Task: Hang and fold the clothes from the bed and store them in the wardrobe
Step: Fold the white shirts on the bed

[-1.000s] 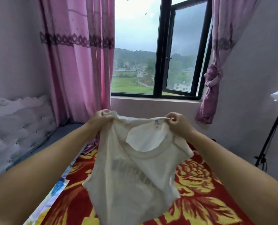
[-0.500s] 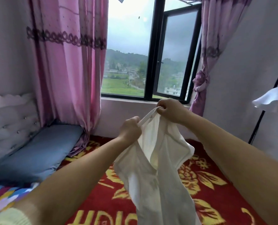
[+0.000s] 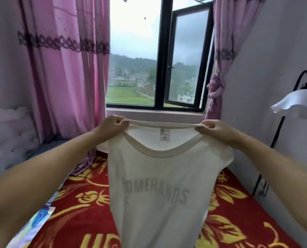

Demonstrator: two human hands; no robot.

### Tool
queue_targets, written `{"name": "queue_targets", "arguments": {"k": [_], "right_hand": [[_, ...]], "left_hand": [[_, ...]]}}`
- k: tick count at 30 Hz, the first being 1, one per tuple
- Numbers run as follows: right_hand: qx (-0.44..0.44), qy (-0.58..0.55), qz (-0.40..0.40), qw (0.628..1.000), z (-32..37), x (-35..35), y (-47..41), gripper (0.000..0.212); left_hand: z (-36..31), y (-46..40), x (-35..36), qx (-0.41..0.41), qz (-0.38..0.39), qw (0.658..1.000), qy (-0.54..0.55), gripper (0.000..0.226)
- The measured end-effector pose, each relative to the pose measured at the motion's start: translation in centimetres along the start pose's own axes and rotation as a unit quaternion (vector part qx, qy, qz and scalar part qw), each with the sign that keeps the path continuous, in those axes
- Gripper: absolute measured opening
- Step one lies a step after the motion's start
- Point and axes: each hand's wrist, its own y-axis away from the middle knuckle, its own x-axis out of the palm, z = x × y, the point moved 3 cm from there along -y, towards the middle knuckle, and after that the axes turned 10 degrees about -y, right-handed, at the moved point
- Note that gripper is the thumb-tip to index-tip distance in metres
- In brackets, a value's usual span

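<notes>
A cream T-shirt [image 3: 159, 185] with faint grey lettering hangs flat in front of me above the bed, its neckline stretched wide and the label showing inside the collar. My left hand [image 3: 111, 128] pinches the left shoulder by the collar. My right hand [image 3: 214, 130] pinches the right shoulder at the same height. The shirt's hem drops out of view at the bottom edge.
A red blanket [image 3: 238, 221] with yellow flowers covers the bed below. A grey pillow [image 3: 47, 149] and a padded headboard [image 3: 7, 142] lie at left. Pink curtains [image 3: 65, 68] flank an open window [image 3: 159, 56]. A floor lamp [image 3: 296, 106] stands at right.
My hands have moved apart and level, spreading the bunched shirt out flat by its shoulders. The view has swung back toward the window.
</notes>
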Motion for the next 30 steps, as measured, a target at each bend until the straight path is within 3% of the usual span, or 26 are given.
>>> {"name": "queue_targets", "arguments": {"k": [4, 7, 10, 14, 17, 19, 22, 25, 27, 30], "right_hand": [[0.067, -0.015, 0.135, 0.989, 1.3, 0.4, 0.0, 0.054], [0.138, -0.041, 0.253, 0.957, 0.7, 0.3, 0.2, 0.044], [0.134, -0.05, 0.283, 0.948, 0.4, -0.1, -0.3, 0.044], [0.129, -0.042, 0.244, 0.96, 0.8, -0.7, -1.1, 0.021], [0.09, -0.092, 0.214, 0.968, 0.9, -1.8, -1.2, 0.023], [0.058, -0.143, 0.148, 0.977, 0.4, -2.2, -1.1, 0.033], [0.022, -0.012, -0.019, 1.0, -1.6, -1.0, -1.9, 0.036], [0.052, 0.186, -0.087, 0.977, -2.8, 1.3, -3.9, 0.039], [0.099, 0.217, -0.11, 0.965, -2.2, 2.7, -5.1, 0.036], [0.101, 0.153, -0.113, 0.976, 0.2, 5.5, -6.3, 0.031]], "left_hand": [[0.2, 0.3, -2.1, 0.02, 0.079, 0.993, -0.081, 0.052], [0.3, 1.1, -2.9, -0.001, 0.186, 0.972, -0.142, 0.044], [0.8, 1.7, -3.4, -0.009, 0.27, 0.945, -0.185, 0.032], [0.7, 1.9, -3.7, -0.042, 0.332, 0.932, -0.135, 0.026], [1.2, 1.8, -5.3, -0.077, 0.333, 0.939, -0.032, 0.033], [1.9, 1.5, -5.7, -0.103, 0.297, 0.949, 0.036, 0.03], [3.0, 1.0, -4.0, -0.167, 0.212, 0.958, 0.092, 0.039], [2.5, 0.8, -0.4, -0.226, 0.17, 0.956, 0.073, 0.028], [1.1, 0.4, 1.6, -0.267, 0.151, 0.947, 0.094, 0.025], [-2.3, 0.1, 4.3, -0.285, 0.16, 0.919, 0.221, 0.018]]}}
